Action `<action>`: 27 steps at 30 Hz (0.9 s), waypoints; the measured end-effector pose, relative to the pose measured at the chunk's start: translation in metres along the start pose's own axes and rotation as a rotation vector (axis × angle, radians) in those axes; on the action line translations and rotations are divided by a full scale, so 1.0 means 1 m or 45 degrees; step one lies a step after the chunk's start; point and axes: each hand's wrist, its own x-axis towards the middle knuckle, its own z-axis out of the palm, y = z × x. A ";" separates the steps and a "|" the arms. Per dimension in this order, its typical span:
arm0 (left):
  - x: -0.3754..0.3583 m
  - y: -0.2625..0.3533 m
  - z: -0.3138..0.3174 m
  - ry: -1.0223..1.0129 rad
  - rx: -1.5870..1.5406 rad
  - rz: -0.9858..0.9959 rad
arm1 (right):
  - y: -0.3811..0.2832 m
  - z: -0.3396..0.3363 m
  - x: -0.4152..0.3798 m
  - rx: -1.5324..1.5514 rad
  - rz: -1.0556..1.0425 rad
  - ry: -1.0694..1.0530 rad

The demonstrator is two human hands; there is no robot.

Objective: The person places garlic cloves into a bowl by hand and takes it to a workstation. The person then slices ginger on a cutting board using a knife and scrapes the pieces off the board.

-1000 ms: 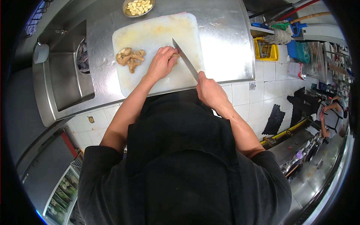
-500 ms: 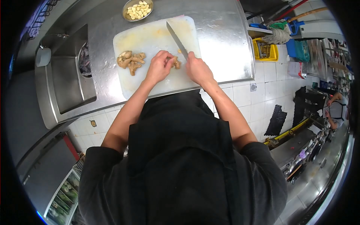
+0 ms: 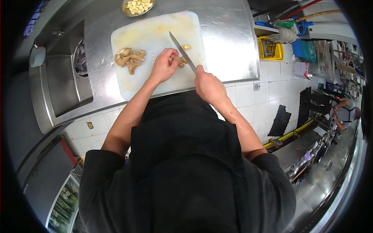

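My right hand [image 3: 210,86] grips a long kitchen knife [image 3: 182,51] by its handle, the blade pointing up and left over the white cutting board [image 3: 155,29]. My left hand [image 3: 164,65] is closed with bent fingers on a small piece of ginger [image 3: 181,62]; the blade passes just over or beside it and hides part of it. A small yellow cut piece [image 3: 186,47] lies beyond the blade. At the board's left rests a large knobbly ginger root [image 3: 130,59].
A metal bowl [image 3: 138,14] of peeled garlic cloves stands behind the board on the steel counter [image 3: 227,42]. To the left is a sink [image 3: 64,87]. A yellow crate [image 3: 271,49] sits at the right. Another person [image 3: 345,113] is far right.
The knife has come down and left, its blade now over or against the small ginger piece. The whole view has shifted slightly, with the board appearing higher and further left.
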 end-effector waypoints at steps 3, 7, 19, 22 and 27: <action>-0.003 -0.003 0.001 0.009 0.022 0.077 | 0.001 -0.001 -0.007 -0.004 -0.021 -0.037; -0.008 -0.008 0.002 0.031 -0.012 0.125 | 0.003 -0.004 -0.021 -0.006 -0.043 -0.087; -0.010 -0.016 0.002 0.027 -0.024 0.213 | -0.004 0.041 0.046 0.056 -0.110 0.095; -0.011 -0.009 0.002 0.026 -0.040 0.168 | -0.004 0.034 0.059 0.041 -0.160 0.127; -0.012 -0.010 0.010 0.148 0.027 0.276 | 0.002 0.009 0.030 0.017 -0.105 0.058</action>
